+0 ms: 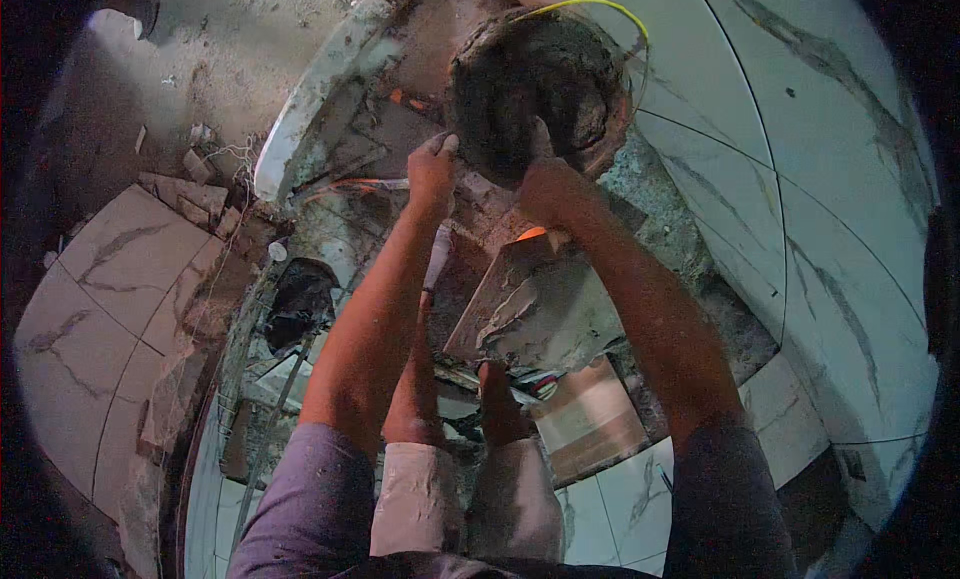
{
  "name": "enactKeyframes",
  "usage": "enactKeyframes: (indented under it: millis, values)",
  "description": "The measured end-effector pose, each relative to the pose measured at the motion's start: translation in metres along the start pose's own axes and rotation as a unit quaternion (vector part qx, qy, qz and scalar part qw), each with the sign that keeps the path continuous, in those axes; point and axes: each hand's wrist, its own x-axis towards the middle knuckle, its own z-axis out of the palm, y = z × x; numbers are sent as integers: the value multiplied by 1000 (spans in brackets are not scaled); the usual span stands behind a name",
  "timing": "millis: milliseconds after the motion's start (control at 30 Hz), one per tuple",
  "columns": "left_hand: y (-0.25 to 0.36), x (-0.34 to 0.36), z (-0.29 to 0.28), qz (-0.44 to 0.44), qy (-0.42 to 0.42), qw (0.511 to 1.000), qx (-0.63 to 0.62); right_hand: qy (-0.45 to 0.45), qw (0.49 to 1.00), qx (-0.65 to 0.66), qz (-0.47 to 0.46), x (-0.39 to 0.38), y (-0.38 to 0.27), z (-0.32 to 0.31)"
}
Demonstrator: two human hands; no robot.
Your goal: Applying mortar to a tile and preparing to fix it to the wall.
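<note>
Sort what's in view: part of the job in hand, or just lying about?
Likely in use:
Round, dark-crusted container
Left hand and right hand, both at its rim

Probably lying about:
Broken tile pieces
Crumpled black item
Brown-banded tile
Grey-smeared slab (could be either)

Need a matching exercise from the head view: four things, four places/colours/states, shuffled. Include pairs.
Things
1. round container
2. left hand
3. right hand
4. thin curved strip

Places, colours, states
A. a digit pointing up over the opening
B. bright yellow
C. dark and rough inside
D. by the container's lower-left edge, grip unclear

Pairs: 1-C, 2-D, 3-A, 4-B
</note>
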Motion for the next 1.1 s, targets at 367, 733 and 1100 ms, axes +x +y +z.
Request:
enactKeyframes:
  millis: [367, 733, 1100]
  values:
    - [10, -7, -7, -50, -47, 996, -64, 226, 915, 270, -196, -5, 10, 38]
    - [-61, -67, -27, 3, -243, 968, -52, 182, 484, 854, 59, -117, -21, 107]
    - [-94, -198, 0, -271, -311, 904, -116, 459, 610, 628, 153, -356, -104, 241]
